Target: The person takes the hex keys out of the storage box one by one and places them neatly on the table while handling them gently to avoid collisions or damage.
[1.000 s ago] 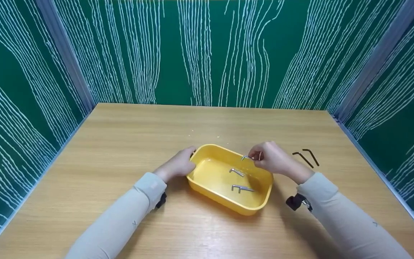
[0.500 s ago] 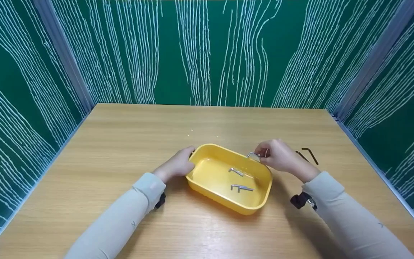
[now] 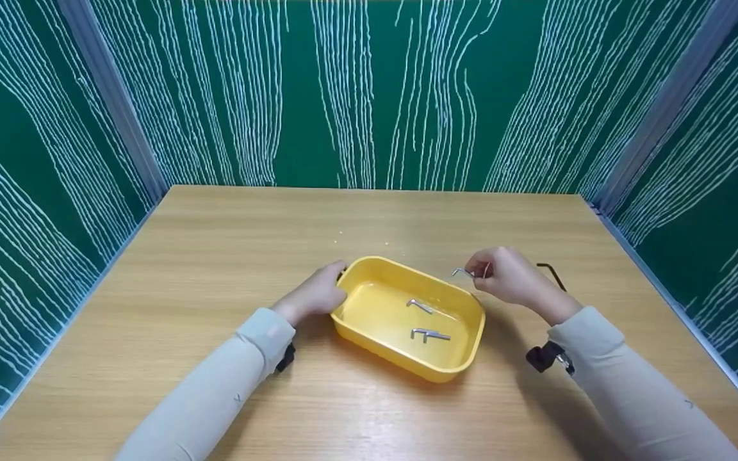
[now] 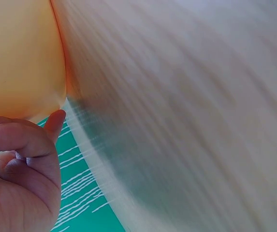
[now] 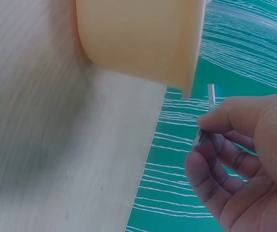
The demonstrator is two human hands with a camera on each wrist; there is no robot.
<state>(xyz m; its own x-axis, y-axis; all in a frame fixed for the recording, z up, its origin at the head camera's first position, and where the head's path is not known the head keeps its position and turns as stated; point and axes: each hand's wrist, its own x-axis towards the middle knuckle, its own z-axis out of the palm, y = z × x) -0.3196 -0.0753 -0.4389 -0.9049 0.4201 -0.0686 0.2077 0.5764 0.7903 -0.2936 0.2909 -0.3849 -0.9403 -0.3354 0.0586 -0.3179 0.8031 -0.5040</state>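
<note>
A yellow plastic bin [image 3: 382,353] stands on the wooden table, turned at an angle. My left hand [image 3: 323,291] grips its left end, and in the left wrist view its curled fingers [image 4: 22,137] lie against the bin's wall. Between thumb and fingertips my right hand [image 3: 503,275] pinches a silver hex key [image 3: 460,271], held just beyond the bin's far right rim. Its short bent end points left; the right wrist view shows part of its shaft [image 5: 211,94] above the fingers. Inside the bin lie more silver hex keys [image 3: 433,335], one of them [image 3: 420,306] apart from the others.
A black hex key [image 3: 555,276] lies on the table [image 3: 215,256] behind the right wrist, partly hidden by it. Small pale specks dot the tabletop beyond the bin. Green panels [image 3: 407,96] with white wavy lines enclose the back and both sides.
My right hand has moved right, carrying the silver hex key from over the bin to outside its far rim. It now covers one of two black hex keys. The left hand stays put.
</note>
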